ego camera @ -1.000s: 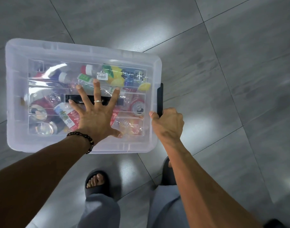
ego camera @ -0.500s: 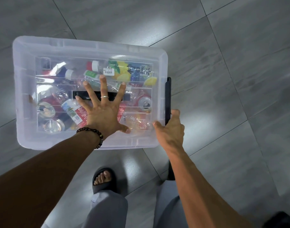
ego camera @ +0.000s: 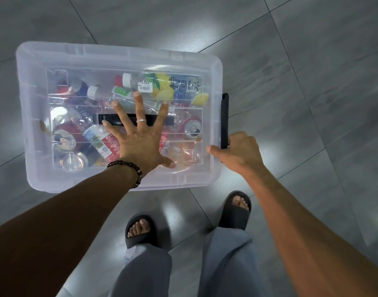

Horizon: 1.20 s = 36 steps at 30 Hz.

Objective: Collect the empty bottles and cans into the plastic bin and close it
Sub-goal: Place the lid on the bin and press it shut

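At six o'clock, two sandals [ego camera: 235,213] stand on a glossy grey tiled floor [ego camera: 291,61]. Ahead toward twelve, the lidded bin [ego camera: 119,54] holds bottles and cans [ego camera: 192,128]. Left hand [ego camera: 138,140] presses its lid, fingers spread; right hand [ego camera: 237,151] grips the black latch [ego camera: 225,116] at three o'clock.

A white price sticker [ego camera: 144,86] on the bin lid [ego camera: 119,56] seems to read "22.00"; other print stays illegible.

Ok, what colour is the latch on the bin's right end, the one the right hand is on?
Black. The latch stands out against the clear plastic bin under the right hand; head view.
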{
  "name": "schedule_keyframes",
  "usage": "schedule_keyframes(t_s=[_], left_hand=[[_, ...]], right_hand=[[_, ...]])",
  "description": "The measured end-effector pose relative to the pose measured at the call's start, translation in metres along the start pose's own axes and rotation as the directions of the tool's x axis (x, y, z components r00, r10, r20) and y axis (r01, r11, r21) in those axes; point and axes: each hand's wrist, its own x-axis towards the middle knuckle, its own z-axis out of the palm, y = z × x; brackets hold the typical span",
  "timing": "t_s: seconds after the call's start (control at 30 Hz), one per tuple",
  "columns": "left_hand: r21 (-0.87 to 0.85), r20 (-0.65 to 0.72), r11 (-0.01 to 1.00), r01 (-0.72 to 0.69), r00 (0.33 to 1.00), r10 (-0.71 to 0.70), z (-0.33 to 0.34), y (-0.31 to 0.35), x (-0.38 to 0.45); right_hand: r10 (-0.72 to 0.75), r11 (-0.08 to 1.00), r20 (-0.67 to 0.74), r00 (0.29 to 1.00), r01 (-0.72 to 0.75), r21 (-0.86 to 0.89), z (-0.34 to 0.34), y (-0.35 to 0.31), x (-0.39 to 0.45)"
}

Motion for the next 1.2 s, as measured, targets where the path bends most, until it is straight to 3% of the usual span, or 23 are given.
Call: schedule_keyframes(t_s=[0.17,0.37,0.57,0.73,0.83,0.9,0.97,1.03,1.1,1.2], left_hand=[[0.02,0.013,1.0,0.007,1.0,-0.007,-0.002,0.004,-0.001],[0.023,0.026,0.999,0.022,0.999,-0.023,-0.004,0.006,-0.001],[0.037,0.051,0.999,0.026,0.998,-0.028,-0.007,0.012,0.0],[0.018,0.055,1.0,0.025,0.998,-0.026,-0.006,0.008,-0.001],[0.003,0.047,0.999,0.032,0.998,-0.032,-0.009,0.006,-0.004],[-0.023,0.047,0.999,0.033,0.998,-0.032,-0.007,0.004,-0.005],[-0.032,0.041,0.999,0.041,0.998,-0.04,-0.006,0.003,-0.006],[-0.046,0.047,0.997,0.056,0.997,-0.054,-0.008,0.001,-0.009],[-0.076,0.037,0.995,0.071,0.997,-0.069,-0.005,0.0,-0.009],[-0.117,0.014,0.989,0.092,0.996,-0.091,-0.004,-0.001,-0.011]], right_hand=[[-0.017,0.997,-0.04,0.999,0.014,-0.074,-0.001,-0.007,-0.004],[0.058,0.998,-0.071,0.996,-0.06,-0.035,-0.001,-0.013,-0.012],[-0.031,0.991,-0.168,0.985,0.008,-0.133,0.01,-0.01,-0.015],[-0.03,0.993,-0.022,0.999,0.027,-0.118,-0.004,-0.006,-0.002],[-0.043,0.965,0.063,0.997,0.058,-0.256,-0.027,-0.015,0.0],[-0.147,0.926,-0.081,0.986,0.108,-0.362,-0.046,-0.027,0.004],[-0.309,0.894,-0.215,0.926,0.207,-0.397,-0.061,-0.047,0.014],[-0.478,0.842,-0.221,0.85,0.371,-0.391,-0.069,-0.076,0.024],[-0.637,0.732,-0.159,0.755,0.526,-0.433,-0.068,-0.115,0.031],[-0.843,0.414,0.057,0.534,0.714,-0.565,-0.05,-0.176,0.034]])
